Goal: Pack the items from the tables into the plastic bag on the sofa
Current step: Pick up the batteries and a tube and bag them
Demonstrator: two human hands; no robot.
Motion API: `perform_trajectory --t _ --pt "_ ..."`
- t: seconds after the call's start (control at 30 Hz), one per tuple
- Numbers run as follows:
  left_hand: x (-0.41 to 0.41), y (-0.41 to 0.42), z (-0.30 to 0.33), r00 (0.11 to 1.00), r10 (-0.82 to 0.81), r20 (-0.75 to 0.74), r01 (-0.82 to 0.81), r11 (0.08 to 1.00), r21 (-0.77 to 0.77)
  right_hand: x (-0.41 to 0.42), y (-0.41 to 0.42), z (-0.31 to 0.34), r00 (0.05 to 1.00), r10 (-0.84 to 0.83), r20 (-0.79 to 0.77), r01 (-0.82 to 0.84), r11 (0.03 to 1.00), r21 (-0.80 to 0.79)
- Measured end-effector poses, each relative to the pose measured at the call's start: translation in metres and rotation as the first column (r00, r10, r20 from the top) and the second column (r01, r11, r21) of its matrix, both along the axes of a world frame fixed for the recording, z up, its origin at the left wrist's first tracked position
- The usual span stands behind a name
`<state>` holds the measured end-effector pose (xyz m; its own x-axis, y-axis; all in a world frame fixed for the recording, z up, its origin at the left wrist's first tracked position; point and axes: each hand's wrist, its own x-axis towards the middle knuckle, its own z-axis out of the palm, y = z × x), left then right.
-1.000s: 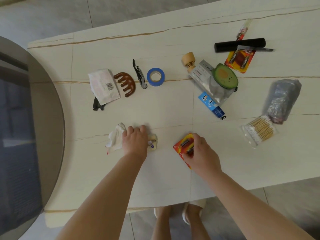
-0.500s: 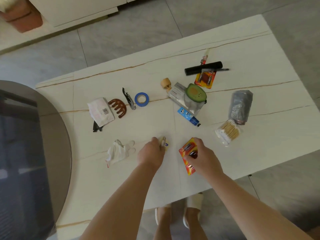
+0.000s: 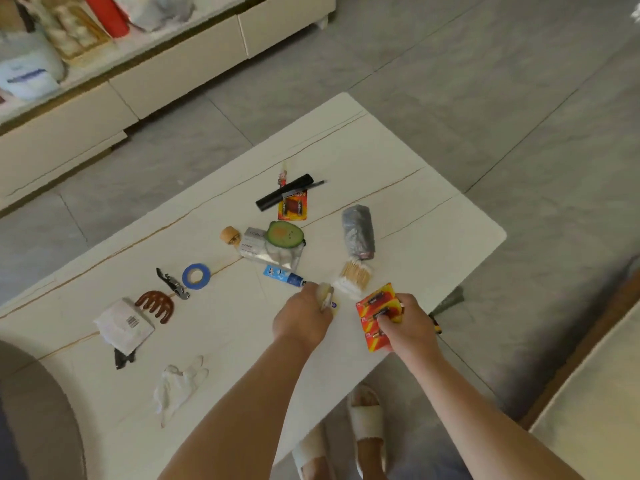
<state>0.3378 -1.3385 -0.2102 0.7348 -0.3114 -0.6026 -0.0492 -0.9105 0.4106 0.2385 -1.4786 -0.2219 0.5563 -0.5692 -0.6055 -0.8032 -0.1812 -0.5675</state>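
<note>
My left hand (image 3: 303, 318) grips a small pale tube-like item (image 3: 327, 297) above the white table (image 3: 415, 209). My right hand (image 3: 405, 323) holds a red and orange battery pack (image 3: 375, 313) lifted near the table's right front edge. Still on the table lie a white glove (image 3: 180, 384), a white packet (image 3: 123, 323), a brown hair claw (image 3: 156, 304), a corkscrew (image 3: 173, 284), a blue tape roll (image 3: 196, 276), an avocado pouch (image 3: 284, 234), a blue tube (image 3: 282, 275), cotton swabs (image 3: 355, 277) and a grey bag roll (image 3: 358, 232). The plastic bag and sofa are out of view.
A second battery pack (image 3: 292, 205), a black tube (image 3: 284, 196) and a wooden stopper (image 3: 229, 234) lie at the table's far side. A round grey table (image 3: 38, 420) overlaps the left corner. A low white cabinet (image 3: 173, 60) stands beyond. My slippered feet (image 3: 363, 414) stand below the table edge.
Both hands have lifted their items off the table and moved right. The view has swung up and right, showing more floor and the cabinet. The glove stays behind on the table.
</note>
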Motion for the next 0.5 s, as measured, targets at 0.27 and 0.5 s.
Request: perform_trajectory --t 0.27,0.5 --pt "-0.049 -0.115 0.035 0.984 -0.174 -0.024 0.168 0.972 -0.164 -0.088 -0.097 0.034 0.948 -0.315 0.033 0.317 0.945 -0.074" --pt "-0.108 -0.215 0.059 0.944 -0.329 0.006 0.323 0.923 -0.208 -0.157 -0.175 0.055 0.847 -0.525 0.081 0.529 0.847 -0.049"
